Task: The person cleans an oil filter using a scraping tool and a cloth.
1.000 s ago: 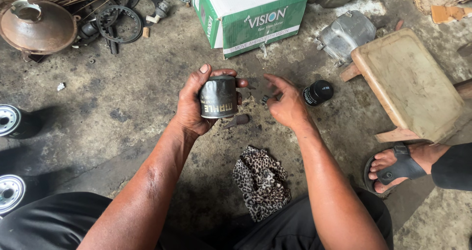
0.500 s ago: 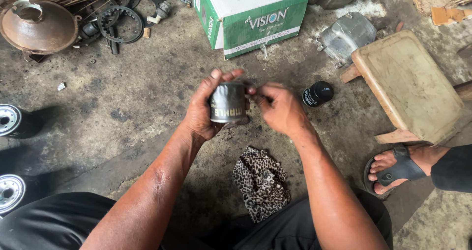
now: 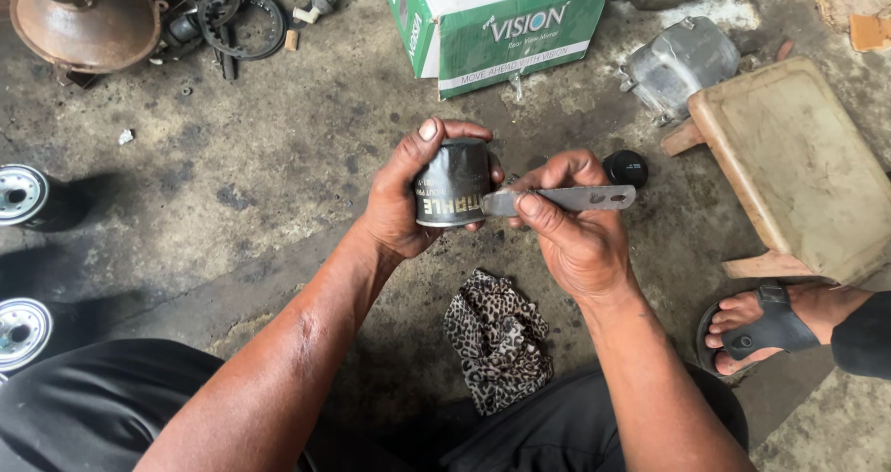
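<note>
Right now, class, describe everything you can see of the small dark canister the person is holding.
The oil filter canister is a short, dark, glossy metal cylinder with pale printed lettering round its side. It lies on its side above the concrete floor, gripped by the left hand, thumb over the top. The right hand presses a flat grey metal tool against its right end. That end face is hidden.
</note>
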